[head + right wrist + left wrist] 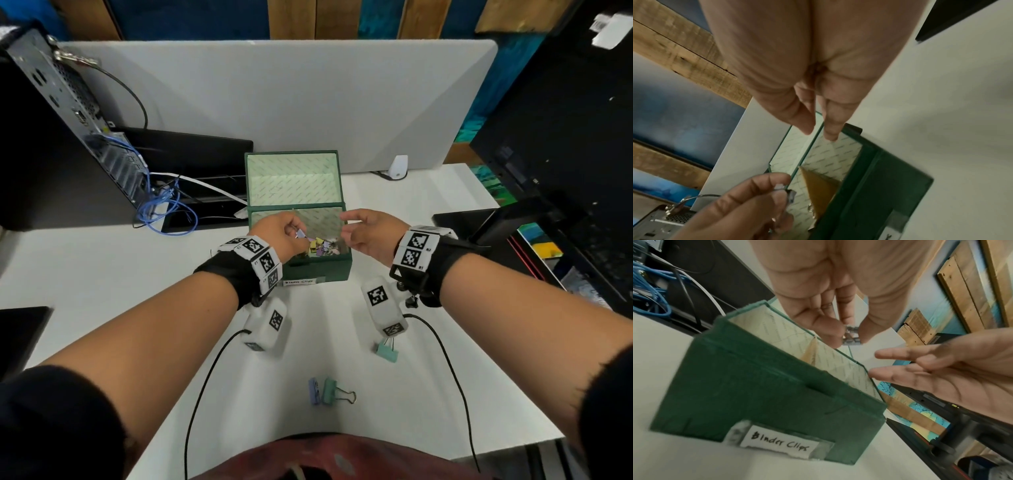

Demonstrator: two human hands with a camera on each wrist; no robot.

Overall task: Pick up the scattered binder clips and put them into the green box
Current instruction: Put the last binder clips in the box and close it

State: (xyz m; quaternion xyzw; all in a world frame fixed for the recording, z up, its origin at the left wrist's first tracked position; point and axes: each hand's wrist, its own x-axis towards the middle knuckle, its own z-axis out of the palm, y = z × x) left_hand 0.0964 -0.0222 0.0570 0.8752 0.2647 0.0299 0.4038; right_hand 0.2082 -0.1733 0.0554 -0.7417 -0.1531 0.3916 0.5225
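Observation:
The green box (317, 270) stands open mid-table with its lid tipped back, and several coloured binder clips (322, 247) lie inside. My left hand (294, 230) hovers over the box's left side and pinches a lilac clip (300, 234), which the left wrist view shows between thumb and finger (852, 335). Over the box's right rim, my right hand (346, 224) holds nothing and its fingers (831, 129) are straight. On the table near me lie a mint clip (387, 351), a purple clip (314, 391) and a green clip (330, 390).
A computer tower (68, 113) with blue cables (164, 209) stands at the left. A black monitor stand (479, 226) is at the right, and a grey partition (274, 102) closes the back. The box front carries a "Binder Clips" label (779, 445).

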